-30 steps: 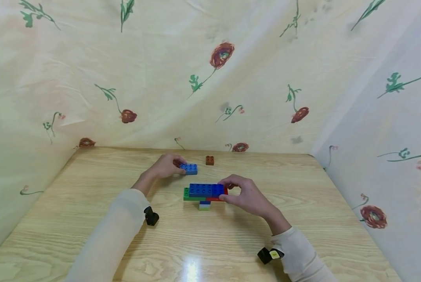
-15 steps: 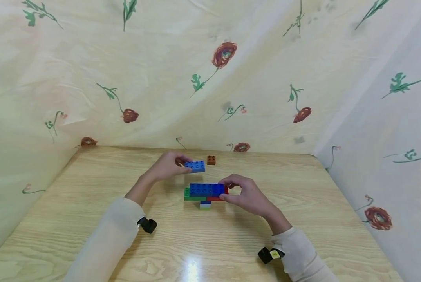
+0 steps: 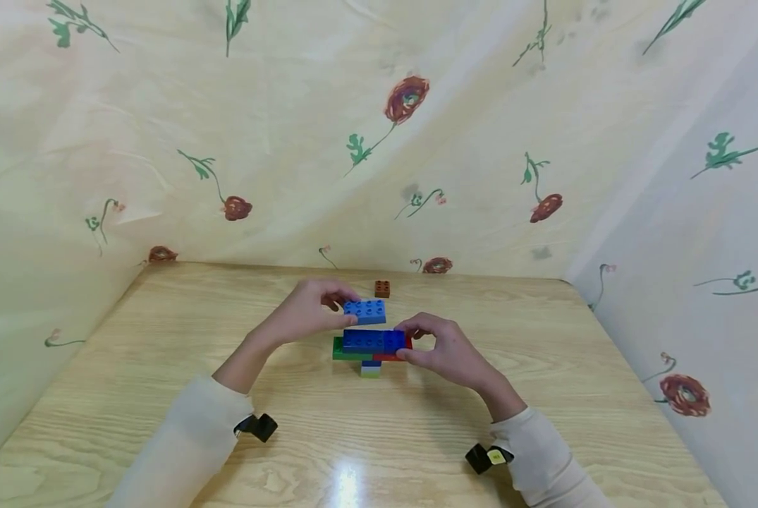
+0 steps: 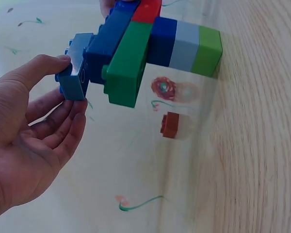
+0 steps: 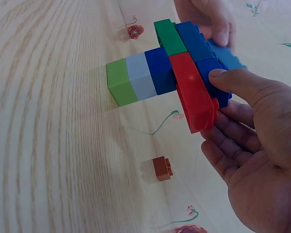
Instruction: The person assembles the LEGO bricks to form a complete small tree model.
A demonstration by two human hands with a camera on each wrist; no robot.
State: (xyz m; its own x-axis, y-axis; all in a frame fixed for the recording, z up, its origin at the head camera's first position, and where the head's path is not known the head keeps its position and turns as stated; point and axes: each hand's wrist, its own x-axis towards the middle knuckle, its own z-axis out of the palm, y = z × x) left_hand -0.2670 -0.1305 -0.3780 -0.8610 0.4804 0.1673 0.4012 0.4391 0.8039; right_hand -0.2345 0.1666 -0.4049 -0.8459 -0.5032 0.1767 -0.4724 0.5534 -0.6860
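My left hand (image 3: 309,310) pinches a lighter blue brick (image 3: 366,312) between thumb and fingers, just above and behind the stacked bricks. In the left wrist view this blue brick (image 4: 75,68) is right by the top of the stack; whether they touch I cannot tell. The stack has a narrow column of light green (image 4: 209,51), pale grey-white (image 4: 185,46) and dark blue bricks. Across it lie a green brick (image 4: 128,68) and a red brick (image 5: 191,92), topped by dark blue bricks (image 3: 362,341). My right hand (image 3: 445,351) grips the stack's right end by the small dark blue brick (image 5: 211,77).
A small brown brick (image 3: 382,288) sits on the wooden table (image 3: 328,437) near its back edge, behind the stack. Flower-patterned cloth (image 3: 290,141) hangs behind the table and along both sides.
My left hand has lifted the lighter blue brick off the table and brought it rightward and nearer, over the stack. My right hand keeps its grip in place.
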